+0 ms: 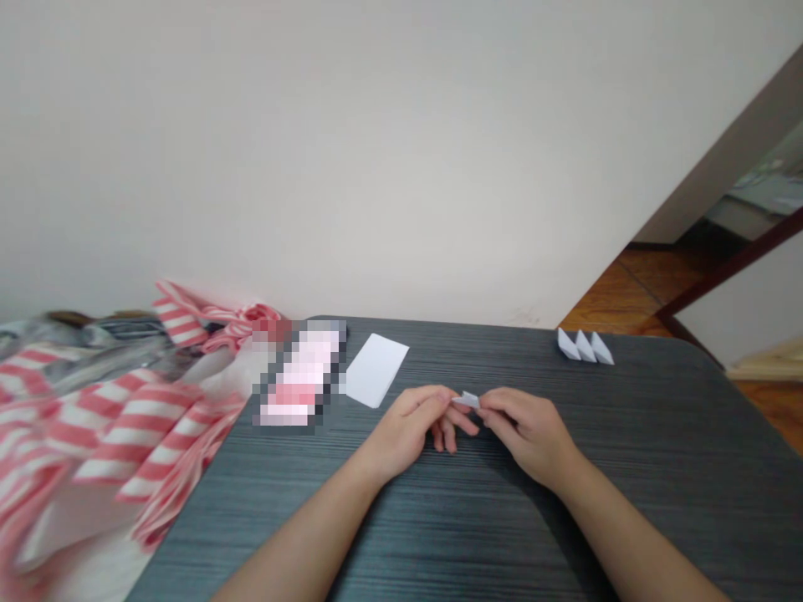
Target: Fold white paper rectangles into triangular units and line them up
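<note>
A small folded piece of white paper (467, 400) is held above the table between both hands. My left hand (414, 426) pinches its left end with thumb and forefinger, the other fingers curled loosely below. At its right end, my right hand (527, 426) grips it between thumb and fingertips. The exact folds are too small to make out. To the left of my hands lies a flat stack or sheet of white paper (377, 370). Three pointed folded paper pieces (585, 346) stand in a row near the table's far right side.
The dark wood-grain table (401, 535) ends at a pale wall (401, 167). A blurred-out rectangular object (304, 372) lies on its left. Red-and-white striped cloth (131, 418) is heaped beyond the left edge. Brown floor (652, 280) shows behind, at right.
</note>
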The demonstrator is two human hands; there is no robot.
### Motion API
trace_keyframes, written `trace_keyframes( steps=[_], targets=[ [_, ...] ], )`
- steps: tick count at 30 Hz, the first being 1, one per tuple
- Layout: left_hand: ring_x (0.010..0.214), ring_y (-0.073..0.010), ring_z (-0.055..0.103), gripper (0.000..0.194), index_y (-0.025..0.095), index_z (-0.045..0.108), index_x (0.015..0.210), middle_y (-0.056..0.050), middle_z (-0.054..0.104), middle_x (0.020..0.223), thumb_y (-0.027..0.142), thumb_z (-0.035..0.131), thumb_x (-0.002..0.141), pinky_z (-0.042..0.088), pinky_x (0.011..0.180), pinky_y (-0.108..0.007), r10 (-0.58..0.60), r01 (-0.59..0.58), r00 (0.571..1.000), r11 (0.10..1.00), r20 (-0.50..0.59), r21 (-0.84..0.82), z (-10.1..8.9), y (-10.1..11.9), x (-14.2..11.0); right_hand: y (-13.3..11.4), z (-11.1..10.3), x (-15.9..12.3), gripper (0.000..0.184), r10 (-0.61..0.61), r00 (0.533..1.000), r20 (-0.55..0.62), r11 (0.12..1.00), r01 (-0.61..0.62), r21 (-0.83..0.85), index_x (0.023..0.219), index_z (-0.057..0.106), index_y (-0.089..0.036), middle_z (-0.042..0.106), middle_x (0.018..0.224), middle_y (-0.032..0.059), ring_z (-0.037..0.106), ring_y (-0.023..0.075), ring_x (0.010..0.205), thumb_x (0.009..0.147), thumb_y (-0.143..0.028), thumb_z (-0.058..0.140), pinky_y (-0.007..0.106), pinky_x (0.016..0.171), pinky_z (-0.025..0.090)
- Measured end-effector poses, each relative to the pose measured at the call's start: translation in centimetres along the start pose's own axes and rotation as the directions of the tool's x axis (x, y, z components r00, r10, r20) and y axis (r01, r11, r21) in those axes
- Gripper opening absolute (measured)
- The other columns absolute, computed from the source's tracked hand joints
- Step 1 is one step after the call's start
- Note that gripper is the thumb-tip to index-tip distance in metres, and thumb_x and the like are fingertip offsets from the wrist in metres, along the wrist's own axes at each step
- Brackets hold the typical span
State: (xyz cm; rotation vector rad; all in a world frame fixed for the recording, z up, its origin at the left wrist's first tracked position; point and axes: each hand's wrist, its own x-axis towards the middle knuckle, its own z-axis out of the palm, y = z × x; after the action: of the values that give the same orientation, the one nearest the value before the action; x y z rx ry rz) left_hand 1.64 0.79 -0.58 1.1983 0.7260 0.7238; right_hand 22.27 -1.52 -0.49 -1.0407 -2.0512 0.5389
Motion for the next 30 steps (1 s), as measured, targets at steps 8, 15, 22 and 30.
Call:
trace_keyframes(
  steps=[8,15,22,30],
  targets=[
    [0.053,-0.01,0.058,0.033,0.012,0.063,0.096,-0.011,0.074,0.09,0.041,0.048,0.096,0.043,0.05,-0.021,0.013,-0.01,1.0,0.994,-0.025,0.112,0.17,-0.15,0.13,-0.23,0.29,0.08,0.01,0.2,0.979,-0.043,0.978,-0.197,0.064,0.081,0.065,-0.019,0.064,0.074,0.0023,0.06,0.0154,0.066,0.089,-0.017,0.06,0.025,0.063,0.046],
    [0.054,-0.0083,0.055,0.014,0.015,0.064,0.084,0.0,0.066,0.073,0.027,0.058,0.089,0.043,0.053,-0.019,0.017,0.0,0.999,0.946,-0.05,0.324,0.46,0.24,0.02,-0.27,0.58,0.19,0.013,0.328,0.939,0.106,0.923,-0.342,0.176,0.077,0.068,-0.018,0.064,0.062,-0.001,0.056,0.0122,0.055,0.088,-0.022,0.062,0.022,0.054,0.041],
    [0.054,-0.0098,0.053,0.021,0.016,0.059,0.074,0.002,0.059,0.062,0.028,0.053,0.09,0.039,0.052,-0.02,0.018,0.002,0.999,0.911,-0.044,0.412,0.47,0.42,-0.25,-0.08,0.32,-0.02,0.012,0.353,0.932,0.078,0.887,-0.36,0.288,0.085,0.067,-0.018,0.064,0.07,0.0003,0.058,0.0142,0.064,0.09,-0.024,0.058,0.025,0.062,0.045],
    [0.057,-0.0102,0.052,0.019,0.017,0.054,0.078,0.001,0.056,0.068,0.029,0.051,0.092,0.04,0.052,-0.02,0.147,-0.091,0.985,0.881,-0.085,0.464,0.53,0.37,-0.29,0.28,0.15,-0.07,0.016,0.449,0.893,0.03,0.834,-0.431,0.344,0.08,0.065,-0.018,0.065,0.064,0.0006,0.059,0.0141,0.057,0.09,-0.029,0.059,0.025,0.058,0.046]
  ],
)
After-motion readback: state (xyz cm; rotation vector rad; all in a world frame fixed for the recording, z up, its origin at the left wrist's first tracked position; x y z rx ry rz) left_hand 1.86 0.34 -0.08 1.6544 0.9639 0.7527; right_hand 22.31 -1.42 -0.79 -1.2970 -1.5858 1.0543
